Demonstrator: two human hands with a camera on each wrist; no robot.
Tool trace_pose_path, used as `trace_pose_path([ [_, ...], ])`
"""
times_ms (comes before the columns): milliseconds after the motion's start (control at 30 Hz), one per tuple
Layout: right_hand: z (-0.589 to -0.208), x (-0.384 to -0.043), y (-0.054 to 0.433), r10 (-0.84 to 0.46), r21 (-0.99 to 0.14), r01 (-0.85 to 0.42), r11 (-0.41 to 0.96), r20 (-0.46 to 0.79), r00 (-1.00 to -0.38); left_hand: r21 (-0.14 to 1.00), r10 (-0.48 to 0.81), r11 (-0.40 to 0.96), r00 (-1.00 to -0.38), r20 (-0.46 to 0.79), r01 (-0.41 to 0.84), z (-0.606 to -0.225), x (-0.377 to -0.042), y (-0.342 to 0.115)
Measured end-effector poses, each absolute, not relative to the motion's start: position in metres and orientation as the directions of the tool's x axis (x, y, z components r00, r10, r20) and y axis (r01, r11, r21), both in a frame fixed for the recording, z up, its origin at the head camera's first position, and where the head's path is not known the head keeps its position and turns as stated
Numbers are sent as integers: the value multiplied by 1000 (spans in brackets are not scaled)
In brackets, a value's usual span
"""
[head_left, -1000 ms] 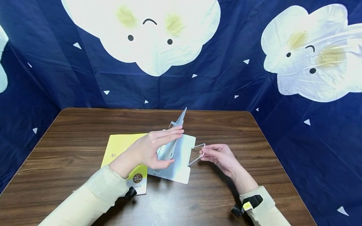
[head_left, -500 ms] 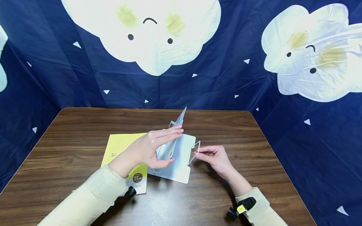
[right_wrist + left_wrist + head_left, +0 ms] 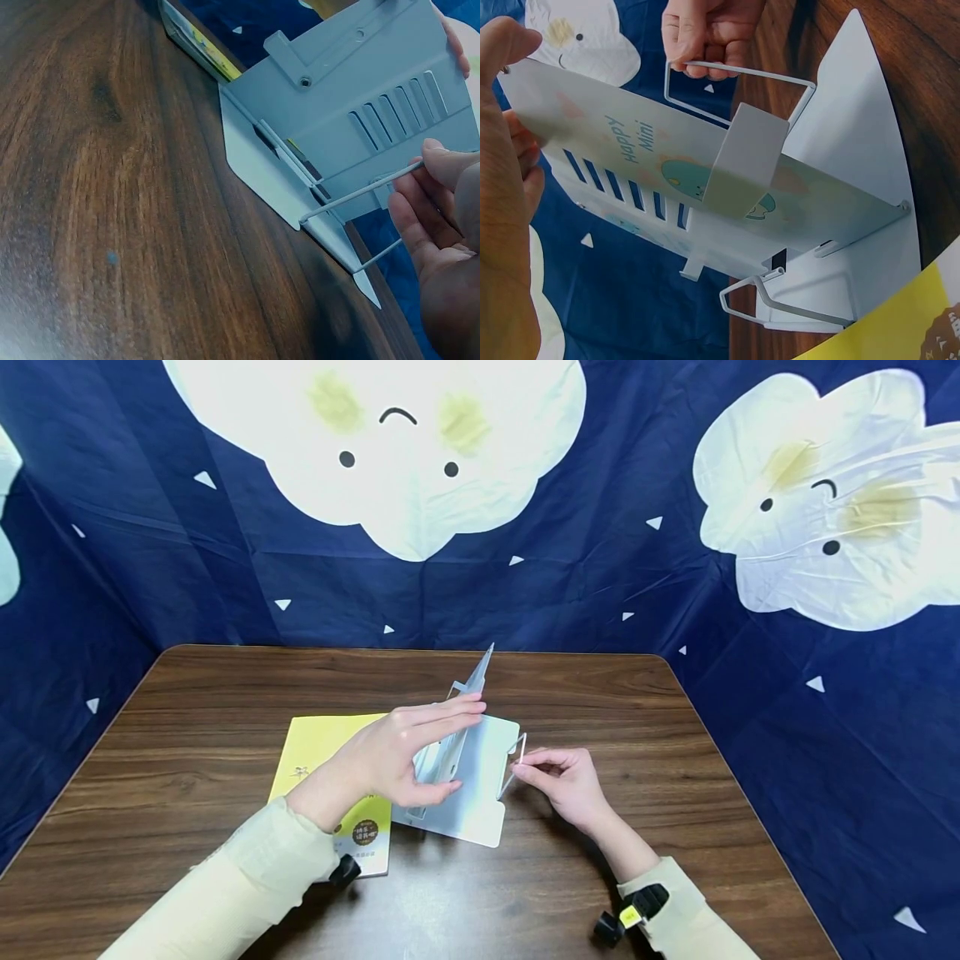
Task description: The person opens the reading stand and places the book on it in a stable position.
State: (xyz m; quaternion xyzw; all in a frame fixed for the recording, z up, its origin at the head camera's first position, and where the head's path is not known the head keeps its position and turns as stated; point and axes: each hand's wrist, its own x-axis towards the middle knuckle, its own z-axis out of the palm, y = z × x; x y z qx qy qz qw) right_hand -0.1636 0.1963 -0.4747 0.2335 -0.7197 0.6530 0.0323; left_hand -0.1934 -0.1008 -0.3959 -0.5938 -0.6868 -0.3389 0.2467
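A pale blue-white metal book stand [image 3: 483, 802] is on the table, its base plate flat and its printed panel [image 3: 592, 97] tilted up. My left hand [image 3: 393, 756] grips the outer edge of that panel, thumb and fingers spread along it. At the base's right edge a bent wire support [image 3: 522, 750] stands up at an angle. My right hand [image 3: 564, 783] pinches this wire between thumb and fingers, as the right wrist view also shows with the wire rod [image 3: 360, 193]. Slots and a small bracket [image 3: 289, 60] show on the panel's back.
A yellow book [image 3: 322, 743] lies left of the stand, partly under my left forearm. The brown wooden table [image 3: 225, 685] reaches to a dark blue cloth backdrop [image 3: 420, 602] with cloud prints. A second wire holder [image 3: 780, 304] sits low on the stand.
My right hand has moved left, swinging the wire support up and in toward the stand. My left hand and the panel have stayed nearly still.
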Motion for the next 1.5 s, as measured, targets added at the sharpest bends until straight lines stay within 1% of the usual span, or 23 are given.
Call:
trace_pose_path([
  [233, -480, -165, 193, -309, -901, -431, 43, 398, -864, 185, 650, 58, -177, 739, 981, -396, -193, -101],
  [500, -489, -165, 189, -354, -910, -410, 61, 364, -861, 168, 648, 57, -165, 743, 984, -396, -193, -102],
  [767, -493, -166, 182, -369, -904, -410, 123, 342, -864, 166, 655, 52, -159, 739, 985, -395, -194, -102],
  [1133, -497, -167, 176, -374, -895, -418, 154, 338, -863, 164, 656, 47, -154, 739, 985, -395, -193, -101],
  [1267, -493, -165, 172, -385, -903, -404, 148, 324, -864, 164, 654, 39, -149, 742, 986, -395, -193, -101],
  [1500, -473, -155, 166, -392, -906, -403, 131, 326, -860, 157, 654, 44, -147, 742, 987, -394, -193, -102],
])
